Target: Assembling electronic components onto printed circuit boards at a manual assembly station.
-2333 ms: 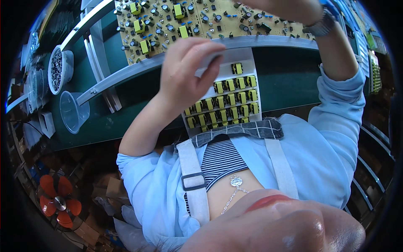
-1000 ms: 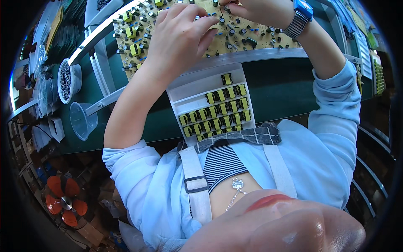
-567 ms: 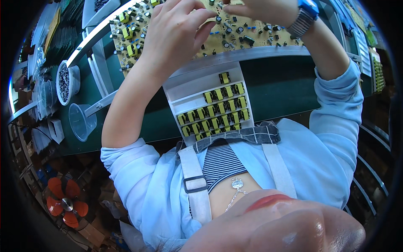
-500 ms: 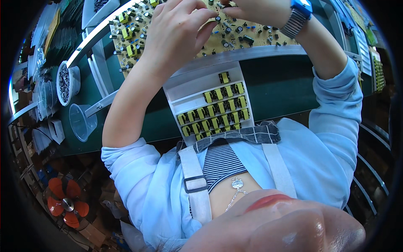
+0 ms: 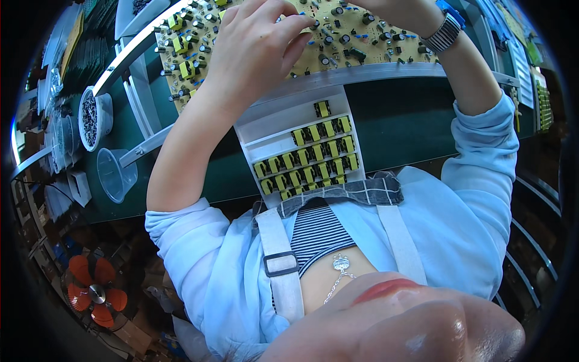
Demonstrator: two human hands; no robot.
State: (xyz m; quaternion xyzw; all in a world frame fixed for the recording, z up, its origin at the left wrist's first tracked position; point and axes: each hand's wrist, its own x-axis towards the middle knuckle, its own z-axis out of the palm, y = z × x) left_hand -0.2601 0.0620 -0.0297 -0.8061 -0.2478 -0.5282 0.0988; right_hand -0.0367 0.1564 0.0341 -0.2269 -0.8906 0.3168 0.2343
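My left hand is over a large tan circuit board crowded with small parts. Its index finger and thumb are bent with a gap between them, the index fingertip beside a small black capacitor; I see nothing held. At the top edge my right hand reaches over the board's far side, its fingers cut off by the picture. Several capacitors and yellow transformers stand on the board. Nearer me, a white tray holds rows of yellow-and-black transformers.
A metal rail borders the board's near side. On the green table at left stand a white tub of small dark parts and a clear plastic cup. An orange-bladed fan is low at left.
My right hand has moved up and right, its fingers passing out of the picture and uncovering capacitors. The board has shifted slightly away; my left hand stays almost in place.
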